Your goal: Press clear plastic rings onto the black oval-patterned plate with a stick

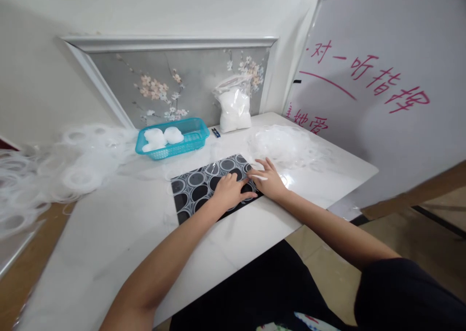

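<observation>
A black tray (189,195) with rows of round wells lies on the white table (120,243). My left hand (228,190) rests on its right part, fingers pressing down on the wells. My right hand (268,179) lies at the tray's right end, fingers spread, with a small white strip-like piece (259,177) under its fingers. What exactly each hand grips is unclear. A heap of clear plastic rings (286,144) sits just beyond my right hand.
A turquoise basket (196,136) with white round pads stands at the back. A plastic bag of white pads (235,105) leans against a framed flower picture (171,86). More clear rings (54,168) spread over the left. A whiteboard (382,93) with pink writing stands right.
</observation>
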The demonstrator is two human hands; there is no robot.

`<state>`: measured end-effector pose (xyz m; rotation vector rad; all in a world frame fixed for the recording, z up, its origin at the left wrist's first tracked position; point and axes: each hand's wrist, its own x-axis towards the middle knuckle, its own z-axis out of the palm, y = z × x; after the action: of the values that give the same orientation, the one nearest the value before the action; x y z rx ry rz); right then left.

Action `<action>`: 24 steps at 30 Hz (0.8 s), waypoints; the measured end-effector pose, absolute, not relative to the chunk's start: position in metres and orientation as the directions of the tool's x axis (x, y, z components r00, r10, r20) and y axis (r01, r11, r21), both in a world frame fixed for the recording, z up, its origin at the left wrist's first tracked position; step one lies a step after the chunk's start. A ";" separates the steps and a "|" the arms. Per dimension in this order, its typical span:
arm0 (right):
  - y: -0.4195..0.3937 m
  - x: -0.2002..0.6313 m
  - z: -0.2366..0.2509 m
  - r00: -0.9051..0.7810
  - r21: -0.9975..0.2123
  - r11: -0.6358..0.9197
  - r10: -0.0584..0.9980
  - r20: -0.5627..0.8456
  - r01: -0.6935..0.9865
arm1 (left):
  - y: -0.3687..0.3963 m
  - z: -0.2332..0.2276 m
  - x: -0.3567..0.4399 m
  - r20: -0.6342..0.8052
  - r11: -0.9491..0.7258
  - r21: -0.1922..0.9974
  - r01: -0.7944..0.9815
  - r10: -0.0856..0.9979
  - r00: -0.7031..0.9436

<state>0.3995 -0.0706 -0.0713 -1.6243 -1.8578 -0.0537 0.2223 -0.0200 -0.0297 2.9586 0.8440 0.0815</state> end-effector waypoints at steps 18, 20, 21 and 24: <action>-0.059 0.404 0.025 0.210 -0.975 -0.060 0.972 -0.105 -0.212 | 0.000 0.016 0.203 0.321 -0.544 0.741 0.394 0.802 0.503; -0.073 0.394 0.031 0.087 -0.954 -0.072 0.991 -0.101 -0.290 | -0.002 0.038 0.196 0.259 -0.467 0.828 0.311 0.810 0.525; -0.079 0.389 0.035 0.040 -0.943 -0.083 0.994 -0.101 -0.323 | -0.005 0.049 0.192 0.235 -0.448 0.854 0.265 0.786 0.571; -0.093 0.379 0.043 -0.045 -0.900 -0.120 0.993 -0.111 -0.420 | -0.018 0.068 0.187 0.228 -0.474 0.858 0.199 0.698 0.679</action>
<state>0.3787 -0.0928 0.0433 -0.9514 -0.8355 1.4844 0.1869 -0.0181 0.0681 2.0160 0.6919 0.7206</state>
